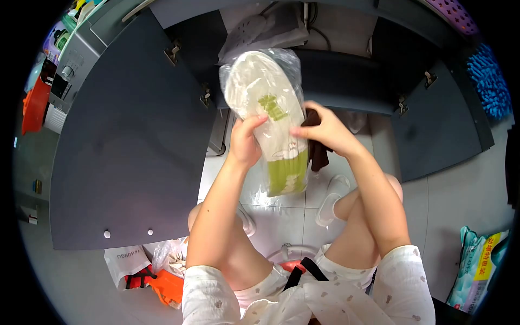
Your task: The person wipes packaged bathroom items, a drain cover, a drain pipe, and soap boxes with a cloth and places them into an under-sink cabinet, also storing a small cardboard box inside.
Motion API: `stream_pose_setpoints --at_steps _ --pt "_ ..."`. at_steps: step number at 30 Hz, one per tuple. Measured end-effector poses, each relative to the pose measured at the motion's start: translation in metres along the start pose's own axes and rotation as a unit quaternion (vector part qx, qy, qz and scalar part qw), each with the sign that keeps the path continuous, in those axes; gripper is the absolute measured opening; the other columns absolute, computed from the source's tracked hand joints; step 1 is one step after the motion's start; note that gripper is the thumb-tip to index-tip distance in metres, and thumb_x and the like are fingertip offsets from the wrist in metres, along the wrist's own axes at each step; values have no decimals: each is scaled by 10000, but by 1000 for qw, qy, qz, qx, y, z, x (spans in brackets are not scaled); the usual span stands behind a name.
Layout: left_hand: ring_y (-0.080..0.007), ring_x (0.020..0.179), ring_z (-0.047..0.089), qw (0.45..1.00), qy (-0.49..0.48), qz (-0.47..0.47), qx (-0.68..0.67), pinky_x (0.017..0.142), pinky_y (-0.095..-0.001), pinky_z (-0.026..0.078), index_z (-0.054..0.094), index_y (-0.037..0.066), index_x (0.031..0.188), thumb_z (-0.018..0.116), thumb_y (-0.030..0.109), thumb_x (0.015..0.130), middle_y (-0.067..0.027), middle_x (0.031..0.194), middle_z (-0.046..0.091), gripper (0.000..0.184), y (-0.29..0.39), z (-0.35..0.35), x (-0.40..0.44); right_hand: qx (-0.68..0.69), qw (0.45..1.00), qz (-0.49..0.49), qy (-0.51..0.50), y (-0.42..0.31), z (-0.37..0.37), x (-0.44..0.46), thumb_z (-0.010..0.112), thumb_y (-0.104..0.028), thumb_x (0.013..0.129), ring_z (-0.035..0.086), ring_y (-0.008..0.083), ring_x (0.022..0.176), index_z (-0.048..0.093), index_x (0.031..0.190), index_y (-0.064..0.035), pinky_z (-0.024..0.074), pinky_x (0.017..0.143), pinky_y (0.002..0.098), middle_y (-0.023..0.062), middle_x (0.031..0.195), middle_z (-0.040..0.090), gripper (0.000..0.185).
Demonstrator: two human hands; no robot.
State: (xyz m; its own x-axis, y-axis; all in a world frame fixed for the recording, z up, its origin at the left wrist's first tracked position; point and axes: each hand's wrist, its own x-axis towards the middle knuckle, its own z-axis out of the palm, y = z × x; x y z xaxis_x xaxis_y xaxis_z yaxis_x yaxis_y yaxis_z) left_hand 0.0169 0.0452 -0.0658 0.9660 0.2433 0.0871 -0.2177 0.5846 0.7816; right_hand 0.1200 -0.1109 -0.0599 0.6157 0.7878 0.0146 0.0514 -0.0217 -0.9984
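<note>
A long, flat white-and-green item in clear plastic (pixel 273 103), rounded at the top like a slipper sole, is held up before the open cabinet. My left hand (pixel 246 142) grips its left edge, thumb on the front and fingers hidden behind. On the right edge, my right hand (pixel 325 130) has its thumb against the plastic, with its other fingers partly behind. Dark brown cloth (pixel 319 157) hangs behind the package, just below my right hand; whether that hand holds it too, I cannot tell.
Open dark cabinet doors stand left (pixel 130 146) and right (pixel 439 124). A grey plastic-wrapped bundle (pixel 265 32) lies inside the cabinet. Bags and an orange item (pixel 168 287) are at lower left, a teal packet (pixel 476 271) at lower right. A blue shaggy mop head (pixel 489 81) hangs far right.
</note>
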Motion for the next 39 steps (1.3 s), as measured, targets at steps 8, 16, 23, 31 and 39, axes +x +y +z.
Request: stream_pose_setpoints --at_steps 8,16,23,31,39 --pt "-259 1033 495 999 26 15 -39 906 -376 373 395 -23 1173 433 112 789 -137 1132 497 409 -14 10 2 1 888 -331 318 -15 7 7 563 62 694 528 144 907 429 1183 -44 435 791 259 100 1071 510 518" --pt "-188 1209 317 994 -103 0 -36 998 -355 257 250 118 1316 264 593 831 -42 1322 319 679 -29 6 0 -292 848 -406 176 -15 44 31 641 -294 627 325 467 1141 445 1218 -196 245 923 575 149 1302 347 630" --pt "-260 1106 428 979 3 96 -179 943 -372 339 362 41 1225 259 619 821 -129 1216 423 712 6 -8 1 -370 826 -416 86 10 94 18 665 -425 624 301 421 1180 445 1193 -124 223 944 570 143 1290 352 680" --pt "-313 1166 362 945 148 236 -173 960 -448 301 276 89 1288 249 602 823 -130 1271 362 694 31 -10 4 -298 890 -310 150 50 88 -7 630 -108 668 350 373 1161 377 1244 -146 357 914 425 120 1318 305 630" --pt "-246 1236 258 913 157 155 342 999 -344 230 42 22 1342 639 172 750 -181 1359 200 854 -5 -6 29 113 981 -58 143 46 39 14 560 47 635 529 121 777 489 1050 49 429 695 234 84 879 564 422"
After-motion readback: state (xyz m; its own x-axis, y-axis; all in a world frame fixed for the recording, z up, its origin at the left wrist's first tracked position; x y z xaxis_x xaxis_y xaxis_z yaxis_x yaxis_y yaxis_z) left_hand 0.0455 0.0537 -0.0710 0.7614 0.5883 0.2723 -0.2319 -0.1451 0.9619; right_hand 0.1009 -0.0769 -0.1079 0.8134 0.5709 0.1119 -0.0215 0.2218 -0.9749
